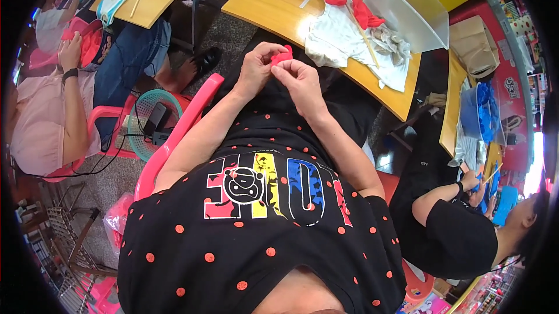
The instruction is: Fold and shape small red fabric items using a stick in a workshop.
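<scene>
Red soft piece [282,57] sits pinched between both hands, left hand [257,71] and right hand [300,80], fingers closed on it, upper centre of frame.

A crowded, shop-like craft workroom is shown, where small pieces are worked by hand by several seated people. Yellow wooden tables [279,5] are set close together, with a white cloth [343,46] strewn with red pieces [364,14] and a thin stick near the right edge of the middle table, beside a clear plastic bin [407,5]. Pink plastic chairs [174,133] and a green basket [145,110] are seen at left, a blue tub of blue pieces [480,110] on the right table, and packed shelves of colourful goods along the right wall.
</scene>
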{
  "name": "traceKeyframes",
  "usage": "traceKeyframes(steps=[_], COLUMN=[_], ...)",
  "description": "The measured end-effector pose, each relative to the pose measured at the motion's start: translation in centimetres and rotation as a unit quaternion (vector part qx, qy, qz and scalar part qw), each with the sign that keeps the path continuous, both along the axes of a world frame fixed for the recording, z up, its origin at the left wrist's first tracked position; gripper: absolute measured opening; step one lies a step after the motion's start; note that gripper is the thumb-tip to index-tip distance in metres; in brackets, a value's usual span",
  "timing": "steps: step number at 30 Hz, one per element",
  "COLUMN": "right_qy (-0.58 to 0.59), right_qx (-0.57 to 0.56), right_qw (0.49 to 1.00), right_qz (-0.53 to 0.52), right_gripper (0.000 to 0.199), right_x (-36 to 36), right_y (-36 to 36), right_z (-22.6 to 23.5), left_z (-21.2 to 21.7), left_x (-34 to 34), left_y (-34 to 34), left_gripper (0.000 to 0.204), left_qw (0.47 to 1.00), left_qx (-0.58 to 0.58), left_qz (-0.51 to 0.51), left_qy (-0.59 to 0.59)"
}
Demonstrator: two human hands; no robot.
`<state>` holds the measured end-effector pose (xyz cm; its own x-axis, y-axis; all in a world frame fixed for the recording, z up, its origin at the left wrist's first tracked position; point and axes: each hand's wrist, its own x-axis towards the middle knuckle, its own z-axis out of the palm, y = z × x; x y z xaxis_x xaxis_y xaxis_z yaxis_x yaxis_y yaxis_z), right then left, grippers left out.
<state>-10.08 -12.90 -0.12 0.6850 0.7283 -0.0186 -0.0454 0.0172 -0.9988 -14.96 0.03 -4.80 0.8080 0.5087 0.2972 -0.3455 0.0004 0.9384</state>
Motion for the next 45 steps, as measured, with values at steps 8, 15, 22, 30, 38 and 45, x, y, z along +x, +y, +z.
traceKeyframes(steps=[8,15,22,30,38,45], right_qy=[-0.111,-0.334,-0.408,-0.413,-0.416,-0.376], right_qx=[0.075,0.024,0.056,0.07,0.069,0.037], right_qw=[0.986,0.933,0.903,0.903,0.901,0.919], right_qz=[-0.096,-0.133,-0.123,-0.099,-0.101,-0.11], right_gripper=[0.011,0.018,0.012,0.011,0.011,0.014], right_x=[0.4,1.0,1.5,1.2,1.2,2.3], right_y=[-0.3,-0.7,-0.5,-0.3,-0.2,-1.0], right_z=[0.5,1.1,0.5,0.5,0.0,1.7], left_z=[1.3,2.1,1.1,1.2,1.5,2.1], left_x=[-0.2,-0.4,0.0,-0.2,0.1,-0.8], left_y=[-0.6,-1.3,-1.4,-1.8,-2.1,-1.3], left_gripper=[0.011,0.009,0.013,0.011,0.011,0.011], left_qw=[0.982,0.964,0.98,0.991,0.989,0.998], left_qx=[-0.187,-0.263,-0.192,-0.129,-0.112,0.011], left_qz=[-0.025,-0.043,-0.03,0.013,0.076,0.05], left_qy=[-0.033,-0.014,-0.045,-0.032,-0.068,0.025])
